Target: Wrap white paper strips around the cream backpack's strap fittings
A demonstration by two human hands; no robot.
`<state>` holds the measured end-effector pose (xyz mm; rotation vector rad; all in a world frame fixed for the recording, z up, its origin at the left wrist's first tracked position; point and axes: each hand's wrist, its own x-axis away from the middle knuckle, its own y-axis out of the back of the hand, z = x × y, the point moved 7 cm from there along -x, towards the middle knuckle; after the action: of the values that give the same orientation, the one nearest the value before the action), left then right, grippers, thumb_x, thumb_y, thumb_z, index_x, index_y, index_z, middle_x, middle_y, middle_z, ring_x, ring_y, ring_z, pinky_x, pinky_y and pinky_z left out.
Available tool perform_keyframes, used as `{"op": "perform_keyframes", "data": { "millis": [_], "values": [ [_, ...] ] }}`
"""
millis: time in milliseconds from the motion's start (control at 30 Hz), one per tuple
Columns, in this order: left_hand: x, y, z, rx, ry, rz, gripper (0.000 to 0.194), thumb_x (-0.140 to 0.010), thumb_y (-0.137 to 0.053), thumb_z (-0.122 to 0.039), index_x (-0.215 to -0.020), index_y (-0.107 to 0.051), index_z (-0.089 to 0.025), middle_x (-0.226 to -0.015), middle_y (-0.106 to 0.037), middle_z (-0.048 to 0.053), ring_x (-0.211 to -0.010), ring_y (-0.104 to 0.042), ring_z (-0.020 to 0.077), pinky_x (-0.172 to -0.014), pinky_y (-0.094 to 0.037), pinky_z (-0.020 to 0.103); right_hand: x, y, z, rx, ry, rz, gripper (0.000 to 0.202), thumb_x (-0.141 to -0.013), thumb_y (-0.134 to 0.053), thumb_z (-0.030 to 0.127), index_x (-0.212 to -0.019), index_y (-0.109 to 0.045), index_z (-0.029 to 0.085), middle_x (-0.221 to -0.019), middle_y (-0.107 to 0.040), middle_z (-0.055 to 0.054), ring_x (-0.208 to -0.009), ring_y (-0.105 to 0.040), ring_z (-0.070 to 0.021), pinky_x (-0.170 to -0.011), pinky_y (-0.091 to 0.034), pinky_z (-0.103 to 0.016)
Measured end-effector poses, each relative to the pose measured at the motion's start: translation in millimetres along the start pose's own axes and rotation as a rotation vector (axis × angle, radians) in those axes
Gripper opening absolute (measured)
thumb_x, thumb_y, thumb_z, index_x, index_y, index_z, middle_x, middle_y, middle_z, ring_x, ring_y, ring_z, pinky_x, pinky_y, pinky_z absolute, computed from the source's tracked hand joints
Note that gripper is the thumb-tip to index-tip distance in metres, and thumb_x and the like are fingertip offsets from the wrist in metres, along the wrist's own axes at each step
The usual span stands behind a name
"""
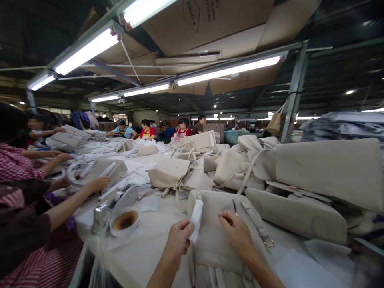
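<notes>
A beige bag (213, 228) lies on the table right in front of me, with a zipper and gold-coloured buckle hardware on its right side. My left hand (177, 240) is closed on a strip of white wrapping paper (196, 221) at the bag's left edge, thumb and index finger pinching its lower part. Whether a strap lies inside the paper is hidden. Over the bag's upper right part, close to the zipper, is my right hand (238, 232). Its fingers are curled in, and their tips are partly hidden, so anything between them does not show.
A tape dispenser (126, 198) and a round container with a brown inside (124, 221) stand to my left. Beige bags (327, 172) pile up on the right. Co-workers' arms (72, 200) handle another bag (109, 171) at left. White paper sheets (303, 266) lie at lower right.
</notes>
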<state>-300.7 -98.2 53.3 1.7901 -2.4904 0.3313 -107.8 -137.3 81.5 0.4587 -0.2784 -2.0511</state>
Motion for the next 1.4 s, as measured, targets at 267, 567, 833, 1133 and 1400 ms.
{"op": "perform_keyframes", "data": {
  "millis": [267,567,833,1133,1400],
  "values": [
    [3.6,-8.0,-4.4,-0.062,-0.1,-0.011,0.05,-0.059,-0.065,-0.052,-0.089,-0.071,-0.013,-0.043,-0.041,-0.008,-0.037,-0.023,0.005,-0.041,-0.014,0.021,34.7,-55.1,11.2,-0.216,-0.229,0.4,0.046,-0.069,-0.061,0.058,-0.066,-0.067,0.013,-0.059,-0.059,-0.002,-0.049,-0.036,-0.0075,-0.046,-0.019,-0.024],
    [3.9,-4.1,-8.4,-0.1,-0.351,-0.125,0.036,-0.066,-0.067,-0.047,-0.084,-0.068,-0.016,-0.058,-0.06,-0.001,-0.058,-0.054,0.014,-0.055,-0.041,0.023,40.3,-98.8,-6.9,-0.971,-0.426,0.499,0.039,-0.054,-0.087,0.04,-0.077,-0.069,0.014,-0.062,-0.064,0.001,-0.057,-0.051,-0.0087,-0.054,-0.031,-0.021],
    [-0.3,-5.5,29.0,0.233,-0.282,-0.287,0.065,-0.052,-0.076,-0.066,-0.089,-0.045,-0.022,-0.052,-0.054,-0.009,-0.034,-0.041,0.007,-0.035,-0.032,0.018,44.7,-109.2,2.4,-1.102,-0.444,0.624,0.04,-0.059,-0.083,0.046,-0.081,-0.069,0.016,-0.076,-0.073,-0.005,-0.059,-0.058,-0.014,-0.052,-0.036,-0.024],
    [0.3,0.4,45.1,0.365,-0.394,-0.37,0.053,-0.053,-0.081,-0.06,-0.073,-0.054,-0.019,-0.062,-0.055,-0.003,-0.056,-0.056,0.0108,-0.051,-0.047,0.02,42.9,-108.9,-3.9,-1.148,-0.49,0.554,0.044,-0.047,-0.091,0.04,-0.077,-0.068,0.017,-0.067,-0.069,0.0,-0.065,-0.061,-0.0155,-0.061,-0.043,-0.028],
    [14.6,14.9,48.2,0.237,-0.452,-0.466,0.054,-0.058,-0.078,-0.059,-0.091,-0.066,-0.017,-0.083,-0.069,0.006,-0.072,-0.064,0.0187,-0.06,-0.051,0.025,51.1,-122.3,3.4,-1.212,-0.493,0.623,0.033,-0.056,-0.088,0.031,-0.078,-0.069,0.016,-0.071,-0.072,-0.001,-0.066,-0.064,-0.0141,-0.066,-0.045,-0.027]
  ]
}}
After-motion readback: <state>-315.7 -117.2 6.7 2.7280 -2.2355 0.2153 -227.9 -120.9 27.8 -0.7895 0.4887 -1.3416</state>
